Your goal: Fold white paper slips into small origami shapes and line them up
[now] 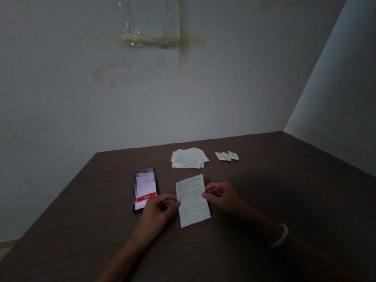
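Note:
A sheet of paper (pixel 193 202) with lines of writing is in front of me, tilted slightly, its text too small to read. My left hand (pixel 158 211) pinches its left edge between thumb and fingers. On the opposite edge, my right hand (pixel 224 196) grips the paper the same way; a pale beaded bracelet (pixel 280 236) circles that wrist. Just beyond my left hand lies a phone (pixel 145 188), its screen lit with a red bar near the bottom. Farther back sits a loose pile of papers (pixel 189 158), the sheets overlapping at different angles.
Small folded white pieces (pixel 227 156) lie in a row right of the pile. The dark brown table (pixel 109 169) meets a grey wall (pixel 183 105) at its far edge. Yellowed tape marks (pixel 162 40) cling to the wall, and another wall stands at the right.

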{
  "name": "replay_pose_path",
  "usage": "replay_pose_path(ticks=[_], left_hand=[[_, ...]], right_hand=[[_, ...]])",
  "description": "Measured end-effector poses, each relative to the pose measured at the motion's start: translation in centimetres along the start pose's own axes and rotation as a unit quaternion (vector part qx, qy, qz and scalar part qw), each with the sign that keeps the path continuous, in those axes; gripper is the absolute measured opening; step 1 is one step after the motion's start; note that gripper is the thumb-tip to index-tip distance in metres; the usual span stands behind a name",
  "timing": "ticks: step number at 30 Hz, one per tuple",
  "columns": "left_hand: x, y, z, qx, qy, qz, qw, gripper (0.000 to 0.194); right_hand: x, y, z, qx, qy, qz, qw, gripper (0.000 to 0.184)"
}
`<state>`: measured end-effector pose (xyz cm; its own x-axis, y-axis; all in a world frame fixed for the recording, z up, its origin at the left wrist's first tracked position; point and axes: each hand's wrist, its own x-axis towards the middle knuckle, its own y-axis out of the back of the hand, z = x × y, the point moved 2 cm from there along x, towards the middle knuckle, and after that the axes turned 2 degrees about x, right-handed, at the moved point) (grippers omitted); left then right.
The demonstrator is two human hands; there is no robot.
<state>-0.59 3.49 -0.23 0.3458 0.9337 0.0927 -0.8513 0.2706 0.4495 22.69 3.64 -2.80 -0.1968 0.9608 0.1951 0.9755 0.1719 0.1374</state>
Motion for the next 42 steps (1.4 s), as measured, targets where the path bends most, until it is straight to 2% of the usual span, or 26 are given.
replay_pose_path(ticks=[5,11,15,23,30,37,42], left_hand=[[-0.1,0.2,0.1,0.003,-0.006,0.019,1.000,0.024],[0.0,0.1,0.0,-0.014,0.003,0.016,1.000,0.023],[-0.1,0.2,0.3,-0.014,0.002,0.041,0.999,0.024],[-0.4,0.6,1.0,-0.035,0.002,-0.009,0.999,0.027],[-0.5,0.4,0.5,-0.050,0.016,-0.005,0.999,0.031],[-0.4,0.5,1.5,-0.002,-0.056,0.016,0.998,0.022],[-0.5,0.3,1.7,0.017,-0.086,0.013,0.996,0.022]], right_hand=[[0.0,0.0,-0.1,0.013,-0.013,-0.002,1.000,0.028],[0.0,0.1,0.0,0.023,-0.021,0.009,0.999,0.027],[0.0,0.1,-0.3,0.026,-0.020,0.013,0.999,0.027],[0.1,0.3,-0.4,0.047,-0.026,-0.001,0.999,0.026],[0.1,0.3,-0.2,0.055,-0.032,-0.013,0.998,0.025],[-0.3,0.4,-0.7,0.021,-0.012,-0.035,0.999,0.043],[-0.9,-0.1,-1.7,-0.062,0.006,-0.084,0.995,0.036]])
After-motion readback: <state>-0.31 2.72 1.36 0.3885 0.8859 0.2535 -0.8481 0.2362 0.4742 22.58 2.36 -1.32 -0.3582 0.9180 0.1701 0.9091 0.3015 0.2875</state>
